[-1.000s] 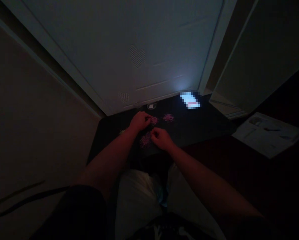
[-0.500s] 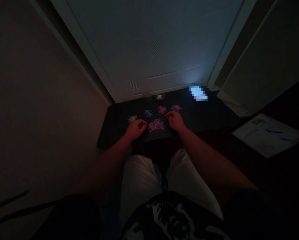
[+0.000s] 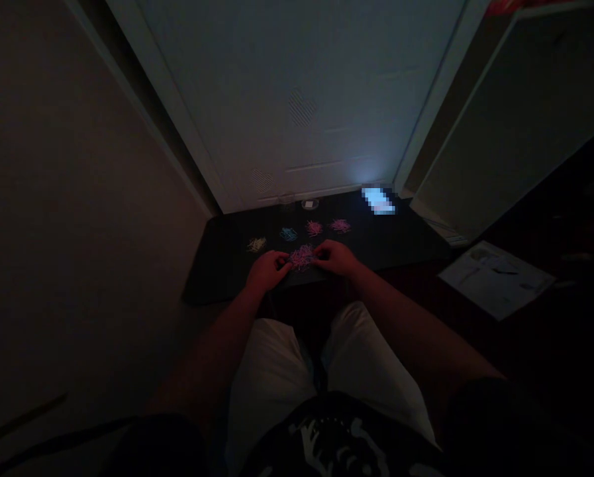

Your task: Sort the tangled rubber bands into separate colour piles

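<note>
A mixed pile of thin pink, purple and blue stick-like pieces (image 3: pixel 302 258) lies near the front edge of a dark table (image 3: pixel 400 242). At the pile's left edge is my left hand (image 3: pixel 269 270), its fingers curled in and thumb close to the index finger. My right hand (image 3: pixel 335 257) reaches the pile's right edge with fingertips pinched together. Dimness hides what either pinch holds. Behind the hands lie smaller single-colour heaps: a yellowish heap (image 3: pixel 256 244), a blue heap (image 3: pixel 289 234), a pink heap (image 3: pixel 314 228) and another pink heap (image 3: pixel 341 226).
Along the back stand a clear container (image 3: pixel 287 201) and a round clear dish (image 3: pixel 310 205) with a white square. A glowing, pixelated screen (image 3: pixel 378 200) lies at the back right. A pale panel (image 3: pixel 277 132) rises behind the table. Lower right is a light sheet (image 3: pixel 495 278).
My right hand has moved from beside the back pink heaps down and left to the mixed pile. My left hand has come up to the pile's edge. The view has shifted slightly.
</note>
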`<action>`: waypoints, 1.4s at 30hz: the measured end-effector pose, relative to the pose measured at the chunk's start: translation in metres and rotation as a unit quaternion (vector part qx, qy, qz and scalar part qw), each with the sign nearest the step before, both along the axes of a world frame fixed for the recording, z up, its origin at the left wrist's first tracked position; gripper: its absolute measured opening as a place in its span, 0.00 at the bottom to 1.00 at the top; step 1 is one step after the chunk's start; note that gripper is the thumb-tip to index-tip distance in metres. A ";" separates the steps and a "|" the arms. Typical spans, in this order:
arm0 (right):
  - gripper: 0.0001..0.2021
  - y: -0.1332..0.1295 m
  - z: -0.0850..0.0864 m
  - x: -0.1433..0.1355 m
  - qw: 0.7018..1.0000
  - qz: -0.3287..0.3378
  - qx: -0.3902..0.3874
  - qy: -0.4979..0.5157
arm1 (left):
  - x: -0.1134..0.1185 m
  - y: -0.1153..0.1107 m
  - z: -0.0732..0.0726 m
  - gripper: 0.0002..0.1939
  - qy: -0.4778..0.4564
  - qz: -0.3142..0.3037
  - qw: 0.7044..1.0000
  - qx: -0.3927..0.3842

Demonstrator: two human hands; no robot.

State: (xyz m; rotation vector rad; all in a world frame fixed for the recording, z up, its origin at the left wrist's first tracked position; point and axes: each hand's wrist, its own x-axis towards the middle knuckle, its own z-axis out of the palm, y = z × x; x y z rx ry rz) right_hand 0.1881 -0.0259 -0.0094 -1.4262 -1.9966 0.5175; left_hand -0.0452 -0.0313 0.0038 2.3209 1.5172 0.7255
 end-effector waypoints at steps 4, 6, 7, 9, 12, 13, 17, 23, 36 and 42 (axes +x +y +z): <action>0.06 0.003 0.001 -0.002 0.999 -0.007 0.002 -0.040 | 0.001 0.005 0.000 0.17 -0.013 0.007 1.000 -0.009; 0.05 0.005 0.002 -0.003 0.999 -0.023 -0.012 -0.032 | 0.003 0.009 0.001 0.17 -0.037 0.014 0.999 -0.028; 0.05 0.005 0.003 -0.004 0.999 -0.030 -0.018 -0.023 | 0.006 0.011 0.002 0.16 -0.057 0.014 0.998 -0.037; 0.06 0.006 0.003 -0.005 0.999 -0.032 -0.031 0.003 | 0.012 0.014 0.002 0.15 -0.107 0.013 0.993 -0.049; 0.06 0.008 0.003 -0.006 0.997 -0.017 -0.057 0.056 | 0.022 0.014 0.001 0.15 -0.160 0.020 0.986 -0.053; 0.07 0.008 0.003 -0.007 0.995 -0.008 -0.064 0.075 | 0.025 0.014 0.000 0.15 -0.158 0.021 0.986 -0.053; 0.08 0.011 0.008 -0.011 0.987 0.018 -0.080 0.137 | 0.027 0.014 -0.003 0.16 -0.129 0.009 0.990 -0.057; 0.09 0.020 0.017 -0.022 0.970 0.028 -0.112 0.214 | 0.027 0.028 -0.005 0.13 -0.207 0.023 0.975 -0.082; 0.07 0.022 0.002 -0.031 0.978 0.006 -0.058 0.199 | 0.032 0.017 -0.003 0.17 -0.144 0.007 0.988 -0.051; 0.08 0.018 0.004 -0.032 0.982 0.007 -0.054 0.183 | 0.031 0.018 0.000 0.14 -0.127 0.005 0.991 -0.048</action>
